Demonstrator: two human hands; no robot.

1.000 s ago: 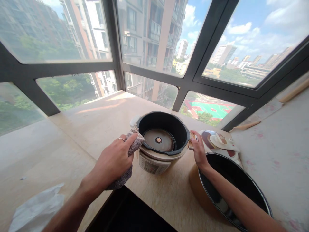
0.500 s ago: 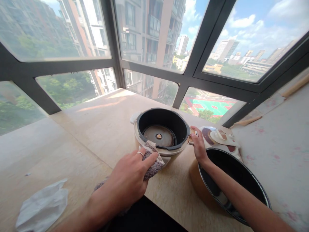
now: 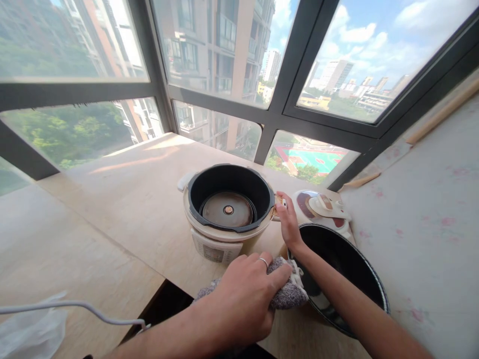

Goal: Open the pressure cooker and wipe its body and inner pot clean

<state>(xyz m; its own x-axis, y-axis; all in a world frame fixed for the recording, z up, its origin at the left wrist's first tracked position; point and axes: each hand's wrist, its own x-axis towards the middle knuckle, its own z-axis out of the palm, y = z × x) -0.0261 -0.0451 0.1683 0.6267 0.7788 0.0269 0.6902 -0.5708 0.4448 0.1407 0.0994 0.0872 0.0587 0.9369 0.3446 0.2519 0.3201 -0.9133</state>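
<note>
the left hand (image 3: 245, 294), a ring on one finger, is closed around a bunched, speckled grey cloth (image 3: 288, 294), a pale edge of it poking out past the thumb. the cloth is in front of the cooker and, in view, overlaps the near left edge of a big pot (image 3: 379, 286) with a glossy black inside; whether the two touch, i cannot tell. beneath the left forearm lies a dark area (image 3: 170, 301), and a pale cable (image 3: 90, 306) runs in from the left edge to near that arm, passing in front of a crumpled, whitish, translucent sheet (image 3: 35, 331) on the countertop (image 3: 127, 199). the right forearm reaches across the pot, and the right hand (image 3: 290, 224) grips the handle on the right side of the cooker (image 3: 198, 232). the cooker stands upright in the middle of the countertop, its top open, a control panel (image 3: 214, 252) on its near side. inside its dark well sits a dull round plate (image 3: 213, 212) with a small coppery button (image 3: 228, 210) at the centre. just beyond the pot, right of the cooker, lies a white and brown lid (image 3: 322, 203), near a wall (image 3: 430, 224) with faint pink flowers. behind everything rise dark grey window frames (image 3: 277, 117), and through the glass show trees (image 3: 86, 122), a tall apartment block (image 3: 220, 55), a green and red sports court (image 3: 314, 158), and, farthest off, pale towers (image 3: 335, 75) under a blue sky with white clouds.
</note>
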